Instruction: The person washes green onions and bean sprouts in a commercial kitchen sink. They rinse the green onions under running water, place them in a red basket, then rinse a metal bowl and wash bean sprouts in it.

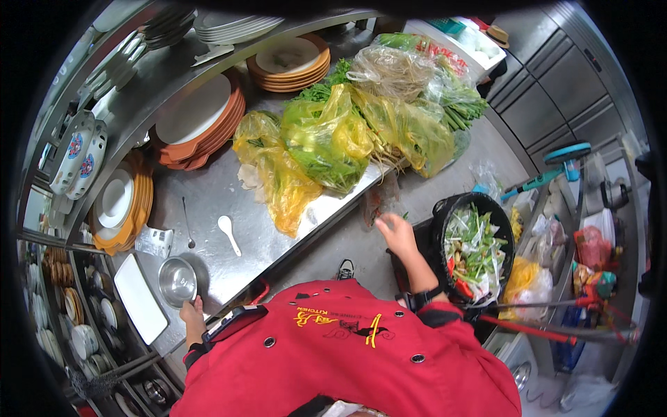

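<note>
My left hand (193, 311) grips the rim of a small stainless steel bowl (177, 281), which sits on or just above the steel table's near left corner. No contents show in the bowl. Away from the table's edge, my right hand (398, 235) is held over the floor with loosely bent fingers and nothing visible in it. Just beyond its fingertips is a blurred reddish, see-through item (380, 200). Right of that hand stands a black bin (441, 234) full of vegetable scraps (477, 245). A white ceramic spoon (229, 234) and a thin long-handled metal spoon (188, 224) lie on the table.
Yellow plastic bags of leafy greens (325, 138) cover the table's far right part. Stacked orange-rimmed plates (198, 117) line its back below a steel shelf (172, 88). A white rectangular plate (139, 299) lies left of the bowl. Shelving with bagged goods (526, 281) stands at the right.
</note>
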### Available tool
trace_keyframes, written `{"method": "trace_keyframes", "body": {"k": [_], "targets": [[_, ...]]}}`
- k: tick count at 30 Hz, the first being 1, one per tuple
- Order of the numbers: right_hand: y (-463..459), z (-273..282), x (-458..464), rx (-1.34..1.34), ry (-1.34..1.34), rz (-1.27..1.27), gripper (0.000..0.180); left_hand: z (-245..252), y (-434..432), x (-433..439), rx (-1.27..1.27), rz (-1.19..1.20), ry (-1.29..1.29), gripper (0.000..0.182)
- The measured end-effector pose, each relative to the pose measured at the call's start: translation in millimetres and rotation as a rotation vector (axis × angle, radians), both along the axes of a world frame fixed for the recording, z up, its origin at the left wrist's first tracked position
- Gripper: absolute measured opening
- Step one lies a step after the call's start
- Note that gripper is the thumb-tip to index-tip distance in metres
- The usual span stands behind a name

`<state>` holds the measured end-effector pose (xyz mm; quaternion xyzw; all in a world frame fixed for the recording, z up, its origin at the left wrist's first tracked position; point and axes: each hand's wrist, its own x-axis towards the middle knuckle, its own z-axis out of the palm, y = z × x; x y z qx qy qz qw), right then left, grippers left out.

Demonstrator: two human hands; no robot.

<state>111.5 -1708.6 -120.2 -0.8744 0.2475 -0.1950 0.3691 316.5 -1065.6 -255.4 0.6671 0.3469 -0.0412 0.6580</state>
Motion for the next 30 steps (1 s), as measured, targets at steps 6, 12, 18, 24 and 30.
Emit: {"method": "trace_keyframes", "body": {"k": [6,12,18,24,30], "targets": [[-116.5,55.1,125.5,-0.206,-0.1,0.144,0.039,21.2,-110.1,-53.8,-0.164,0.128,0.213,0.05],[-219.0,58.4,239.6,-0.41,-0.041,0.121,0.044,7.3,-175.0,-104.1,-0.14,-0.207,0.352,0.033],[-264.2,47.3,315.1,-0.644,0.154,0.095,0.06,17.6,-194.6,-111.5,0.035,-0.358,0.275,0.03],[-275.8,41.2,340.2,-0.613,0.641,-0.031,0.045,14.7,-185.0,-89.3,0.075,-0.315,0.291,0.031],[-334.7,108.1,373.8,-0.559,0.15,-0.248,0.039,37.6,-206.5,-53.2,0.093,-0.399,0.263,0.031]]}}
